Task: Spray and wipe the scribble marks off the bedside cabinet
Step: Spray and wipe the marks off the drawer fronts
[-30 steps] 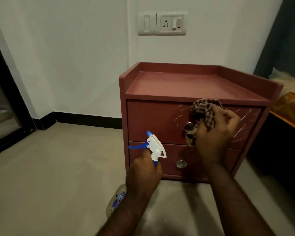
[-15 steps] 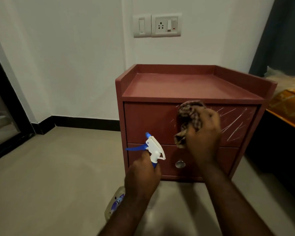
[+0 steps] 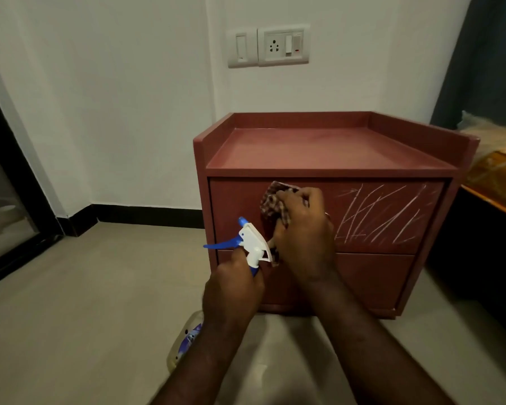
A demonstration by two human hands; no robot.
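The right hand point(image 3: 304, 232) has slid left across the upper drawer point(image 3: 237, 206) of the reddish-brown wooden bedside cabinet point(image 3: 319, 147), gripping a brown checked cloth point(image 3: 272, 204) against it. The left hand point(image 3: 234, 290) grips a white-and-blue trigger spray bottle point(image 3: 253, 244). The drawer's left half seems clean; white scribble marks point(image 3: 377, 214) remain on the right.

White scribbles point(image 3: 377, 214) on upright maroon cabinet point(image 3: 319, 150)

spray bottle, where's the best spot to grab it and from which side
Grip the spray bottle by its narrow neck, just under the white trigger head, coming from the side opposite the blue lever. The neck is its slimmest part, and fingers there can reach the lever. The left hand holds it so now.
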